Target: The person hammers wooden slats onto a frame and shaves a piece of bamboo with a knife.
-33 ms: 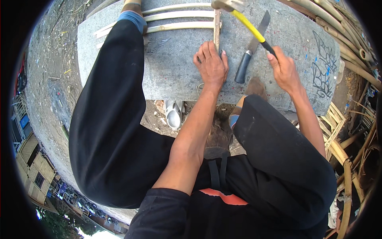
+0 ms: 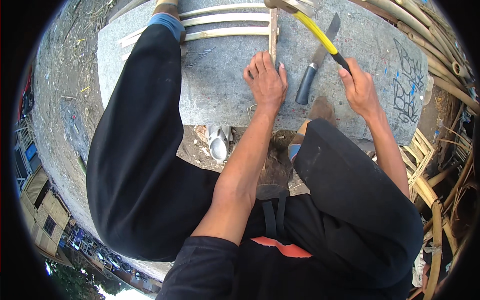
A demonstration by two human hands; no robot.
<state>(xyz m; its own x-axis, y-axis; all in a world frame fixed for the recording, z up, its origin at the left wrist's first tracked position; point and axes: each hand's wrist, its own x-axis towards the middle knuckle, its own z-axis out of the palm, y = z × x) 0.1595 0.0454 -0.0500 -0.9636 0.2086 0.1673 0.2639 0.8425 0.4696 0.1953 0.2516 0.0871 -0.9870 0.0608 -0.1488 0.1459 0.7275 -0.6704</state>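
My right hand (image 2: 361, 90) grips a claw hammer (image 2: 318, 33) by the black end of its yellow handle. The hammer's head is at the top edge, over or close to the far end of a narrow wooden crosspiece (image 2: 273, 36); I cannot tell whether they touch. My left hand (image 2: 266, 82) is closed over the crosspiece's near end, fingers to the left and thumb to the right. Several pale bamboo slats (image 2: 227, 32) run leftward from the crosspiece, partly behind my leg. Between my hands lies a knife (image 2: 307, 82) with a dark handle, blade pointing away.
Loose nails (image 2: 204, 52) lie on the grey board (image 2: 220, 90) beside my left foot. My feet and bent knees flank the work. Bamboo poles (image 2: 440, 45) are piled at the far right, and a bamboo lattice (image 2: 419, 152) leans below them. A grey shoe-like object (image 2: 219, 145) is under the board's edge.
The hammer has shifted slightly to the right, and my right hand with it. My left hand, the crosspiece and the slats stay where they were.
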